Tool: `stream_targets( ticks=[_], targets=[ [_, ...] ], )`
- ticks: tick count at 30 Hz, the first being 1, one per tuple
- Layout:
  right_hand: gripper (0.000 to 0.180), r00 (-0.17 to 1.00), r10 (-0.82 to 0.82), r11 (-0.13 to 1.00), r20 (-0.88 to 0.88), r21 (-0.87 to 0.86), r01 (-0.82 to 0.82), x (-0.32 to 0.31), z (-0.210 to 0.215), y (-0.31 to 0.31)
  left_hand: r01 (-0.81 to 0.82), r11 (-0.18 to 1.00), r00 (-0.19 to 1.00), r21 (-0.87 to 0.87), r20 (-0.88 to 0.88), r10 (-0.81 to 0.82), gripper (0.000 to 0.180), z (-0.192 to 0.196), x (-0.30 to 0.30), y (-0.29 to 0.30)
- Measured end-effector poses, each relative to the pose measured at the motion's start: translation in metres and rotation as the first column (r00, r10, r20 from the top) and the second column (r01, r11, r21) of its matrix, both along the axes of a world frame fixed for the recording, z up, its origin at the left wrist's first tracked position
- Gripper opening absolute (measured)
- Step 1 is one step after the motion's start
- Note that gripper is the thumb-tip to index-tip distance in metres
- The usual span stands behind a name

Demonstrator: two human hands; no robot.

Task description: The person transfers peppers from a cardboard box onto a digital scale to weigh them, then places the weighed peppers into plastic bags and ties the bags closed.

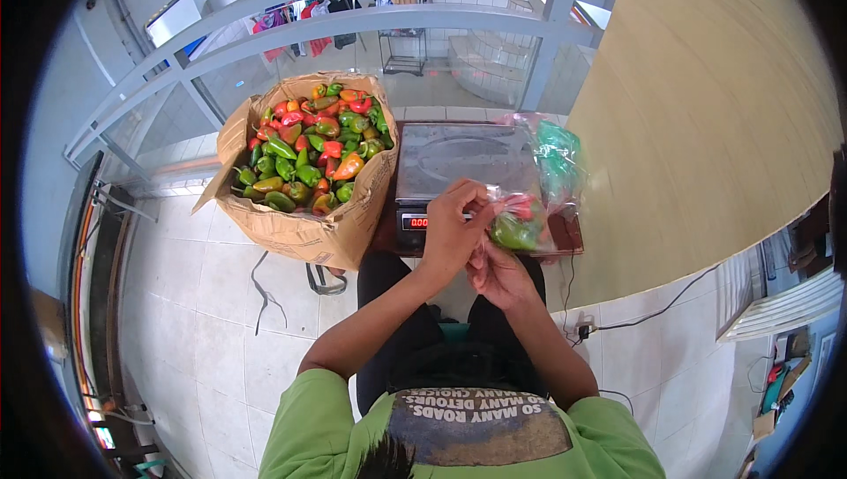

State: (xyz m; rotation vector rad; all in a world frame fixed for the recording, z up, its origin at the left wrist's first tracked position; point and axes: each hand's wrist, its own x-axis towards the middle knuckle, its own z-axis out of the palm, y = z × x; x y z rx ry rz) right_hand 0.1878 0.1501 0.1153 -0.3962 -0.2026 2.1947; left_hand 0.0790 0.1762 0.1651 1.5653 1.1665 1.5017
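Note:
A clear plastic bag (520,230) with green and red peppers in it hangs by the front right of the digital scale (463,157). My left hand (455,221) is closed, its fingertips pinching the bag's gathered top. Just below, my right hand (501,276) is also closed, with its fingers on the plastic near the bag's lower left side. The scale's metal plate lies behind my hands, and its red lit display is partly covered by my left hand. Left of the scale stands an open cardboard box (331,236) filled with green, red and orange peppers (309,154).
More clear and green plastic bags (558,157) lie at the scale's right. A large light wooden panel (706,144) takes up the right side. Beyond the box runs a grey metal railing (388,18). A black cable (653,318) crosses the tiled floor at the right.

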Motion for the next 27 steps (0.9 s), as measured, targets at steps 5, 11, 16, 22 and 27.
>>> stream_targets(
  ticks=[5,11,16,22,27],
  targets=[
    [0.015,0.576,-0.334,0.792,0.746,0.553,-0.258,0.04,0.026,-0.007,0.031,0.998,0.974,0.052,-0.224,-0.018,0.012,-0.016,-0.015,-0.004],
    [0.004,0.08,-0.945,0.238,0.318,0.831,-0.503,0.056,0.065,0.015,0.392,0.91,0.908,-0.133,-0.106,-0.406,0.011,0.024,-0.02,-0.025],
    [0.011,0.652,-0.57,0.389,0.501,0.863,-0.323,0.066,0.052,0.039,0.439,0.887,0.889,0.142,-0.213,-0.406,0.01,0.044,-0.012,-0.025],
    [0.015,0.991,0.125,0.905,-0.049,0.415,-0.094,0.016,0.0,0.021,0.244,0.965,0.954,-0.094,0.202,-0.222,0.01,0.024,0.0,-0.011],
    [0.024,0.996,0.059,0.968,-0.064,0.249,-0.041,-0.007,-0.024,0.001,-0.002,0.999,1.0,0.052,0.0,0.002,0.011,-0.01,-0.001,-0.001]
  ],
)
